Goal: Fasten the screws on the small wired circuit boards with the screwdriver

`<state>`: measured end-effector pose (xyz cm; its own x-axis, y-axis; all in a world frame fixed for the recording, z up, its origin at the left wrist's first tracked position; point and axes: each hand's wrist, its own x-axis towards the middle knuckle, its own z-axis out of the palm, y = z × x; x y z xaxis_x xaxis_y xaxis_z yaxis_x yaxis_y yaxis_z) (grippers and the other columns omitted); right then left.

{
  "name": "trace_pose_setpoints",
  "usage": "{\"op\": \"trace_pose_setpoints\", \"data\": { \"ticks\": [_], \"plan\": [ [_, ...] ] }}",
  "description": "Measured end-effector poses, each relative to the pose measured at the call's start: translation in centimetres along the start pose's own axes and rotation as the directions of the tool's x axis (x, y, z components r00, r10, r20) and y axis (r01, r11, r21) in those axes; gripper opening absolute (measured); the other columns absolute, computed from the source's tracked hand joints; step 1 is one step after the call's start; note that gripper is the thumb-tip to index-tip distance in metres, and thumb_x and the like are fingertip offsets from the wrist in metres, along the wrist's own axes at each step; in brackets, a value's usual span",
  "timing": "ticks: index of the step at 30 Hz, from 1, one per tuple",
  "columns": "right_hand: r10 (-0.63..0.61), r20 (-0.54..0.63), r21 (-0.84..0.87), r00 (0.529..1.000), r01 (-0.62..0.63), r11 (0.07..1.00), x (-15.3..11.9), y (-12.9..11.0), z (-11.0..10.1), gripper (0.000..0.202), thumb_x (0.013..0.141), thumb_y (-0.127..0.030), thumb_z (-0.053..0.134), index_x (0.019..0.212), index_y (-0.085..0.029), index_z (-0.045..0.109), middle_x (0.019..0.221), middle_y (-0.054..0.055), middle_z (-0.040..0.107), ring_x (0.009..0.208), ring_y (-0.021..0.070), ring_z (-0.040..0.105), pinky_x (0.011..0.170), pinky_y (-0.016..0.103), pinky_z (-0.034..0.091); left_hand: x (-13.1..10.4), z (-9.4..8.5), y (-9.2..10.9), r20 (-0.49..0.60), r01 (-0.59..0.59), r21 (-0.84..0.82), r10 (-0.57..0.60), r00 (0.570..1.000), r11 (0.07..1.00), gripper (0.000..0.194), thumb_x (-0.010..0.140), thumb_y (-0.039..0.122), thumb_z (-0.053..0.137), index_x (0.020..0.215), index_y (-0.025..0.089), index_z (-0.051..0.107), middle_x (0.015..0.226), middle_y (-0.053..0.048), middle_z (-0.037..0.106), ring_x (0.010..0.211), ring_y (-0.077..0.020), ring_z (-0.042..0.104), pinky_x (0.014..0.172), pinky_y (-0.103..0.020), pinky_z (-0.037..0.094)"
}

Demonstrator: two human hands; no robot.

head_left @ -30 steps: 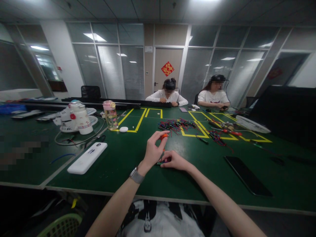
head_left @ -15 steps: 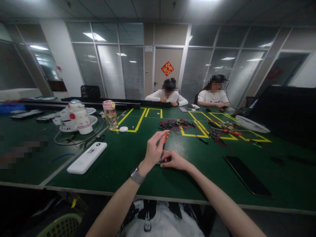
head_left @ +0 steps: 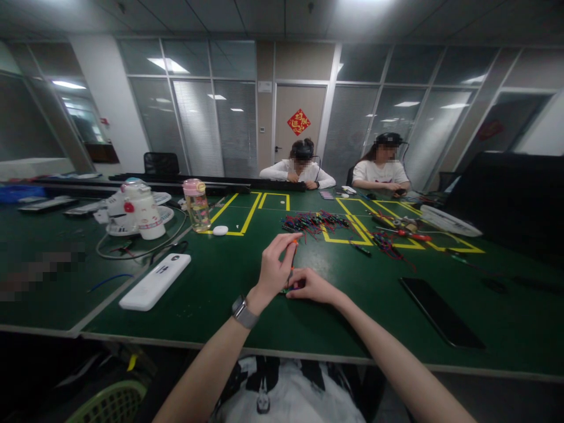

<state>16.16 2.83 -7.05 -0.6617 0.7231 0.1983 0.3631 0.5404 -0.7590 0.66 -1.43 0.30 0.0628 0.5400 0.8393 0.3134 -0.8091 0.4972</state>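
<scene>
My left hand (head_left: 277,263), with a watch (head_left: 243,311) on its wrist, grips an upright orange-and-black screwdriver (head_left: 294,247) whose handle is mostly covered by the fingers. Its lower end points down at a small green board (head_left: 286,290) lying on the green table. My right hand (head_left: 311,286) pinches this board from the right, its fingertips against it. Most of the board is hidden by my fingers. Beyond my hands lies a pile of small boards with red and black wires (head_left: 315,222).
A white power bank (head_left: 156,282) and a pink-lidded bottle (head_left: 197,204) stand or lie left. A black phone (head_left: 440,312) lies right. Red-handled tools (head_left: 414,235) and more wired boards (head_left: 388,244) are at back right. Two people (head_left: 299,167) sit across the table.
The orange handle shows less between my left fingers than before. Both hands stay in nearly the same place.
</scene>
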Motion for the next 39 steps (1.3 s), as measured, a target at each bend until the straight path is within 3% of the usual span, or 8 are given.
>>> {"op": "trace_pose_setpoints", "data": {
  "ticks": [7, 14, 23, 26, 33, 39],
  "plan": [
    [0.005, 0.007, -0.005, 1.000, -0.005, 1.000, -0.06, -0.10, -0.03, 0.024, 0.069, -0.030, 0.080, 0.089, -0.017, 0.078, 0.072, 0.000, 0.057, 0.063, 0.0108, 0.047, 0.057, 0.022, 0.035, -0.04, 0.02, -0.31, -0.109, 0.013, 0.095, -0.002, 0.994, 0.995, 0.015, 0.088, 0.023, 0.062, 0.102, 0.021, 0.068, 0.086, -0.002, 0.056, 0.081, -0.0139, 0.057, 0.076, -0.026, 0.048],
    [0.019, 0.005, -0.017, 1.000, -0.019, 1.000, -0.06, -0.15, -0.08, 0.027, 0.069, -0.034, 0.080, 0.089, -0.016, 0.078, 0.071, -0.001, 0.054, 0.063, 0.0108, 0.047, 0.058, 0.022, 0.037, -0.17, 0.02, -0.42, -0.024, 0.045, -0.002, -0.045, 0.999, 0.999, 0.028, 0.098, 0.023, 0.040, 0.114, 0.021, 0.064, 0.107, -0.007, 0.063, 0.096, -0.0161, 0.061, 0.085, -0.030, 0.050],
    [0.008, 0.007, -0.003, 1.000, -0.007, 1.000, -0.05, -0.32, -0.10, 0.023, 0.069, -0.029, 0.079, 0.089, -0.016, 0.078, 0.073, 0.001, 0.059, 0.063, 0.0111, 0.048, 0.057, 0.022, 0.036, -0.08, -0.03, -0.04, -0.094, 0.012, 0.097, -0.002, 0.996, 0.995, 0.016, 0.090, 0.025, 0.059, 0.102, 0.020, 0.067, 0.088, -0.003, 0.060, 0.082, -0.0146, 0.058, 0.076, -0.027, 0.048],
    [0.014, 0.005, -0.014, 1.000, -0.014, 1.000, -0.05, -0.43, -0.12, 0.023, 0.069, -0.029, 0.079, 0.087, -0.016, 0.078, 0.071, 0.000, 0.057, 0.063, 0.0111, 0.048, 0.057, 0.023, 0.036, -0.09, -0.09, 0.00, -0.087, 0.037, 0.076, -0.030, 0.996, 0.996, 0.017, 0.093, 0.024, 0.053, 0.101, 0.020, 0.067, 0.090, -0.003, 0.059, 0.084, -0.0144, 0.059, 0.076, -0.026, 0.048],
    [0.006, 0.007, -0.011, 1.000, -0.006, 1.000, -0.07, -0.45, -0.20, 0.023, 0.069, -0.030, 0.079, 0.088, -0.016, 0.078, 0.072, 0.000, 0.057, 0.063, 0.0112, 0.048, 0.059, 0.023, 0.036, -0.14, -0.03, -0.22, 0.002, 0.059, -0.040, -0.059, 0.998, 0.997, 0.030, 0.098, 0.020, 0.039, 0.118, 0.020, 0.061, 0.114, -0.008, 0.065, 0.102, -0.0173, 0.063, 0.090, -0.031, 0.050],
    [0.021, 0.015, 0.007, 1.000, -0.022, 1.000, -0.09, -0.70, -0.16, 0.021, 0.070, -0.028, 0.078, 0.086, -0.015, 0.078, 0.075, 0.001, 0.060, 0.062, 0.0101, 0.047, 0.057, 0.022, 0.035, -0.23, 0.14, -0.24, -0.043, -0.022, 0.047, 0.024, 0.999, 0.999, 0.021, 0.093, 0.020, 0.051, 0.110, 0.020, 0.065, 0.095, -0.004, 0.065, 0.088, -0.0149, 0.062, 0.081, -0.027, 0.049]
  ]
}}
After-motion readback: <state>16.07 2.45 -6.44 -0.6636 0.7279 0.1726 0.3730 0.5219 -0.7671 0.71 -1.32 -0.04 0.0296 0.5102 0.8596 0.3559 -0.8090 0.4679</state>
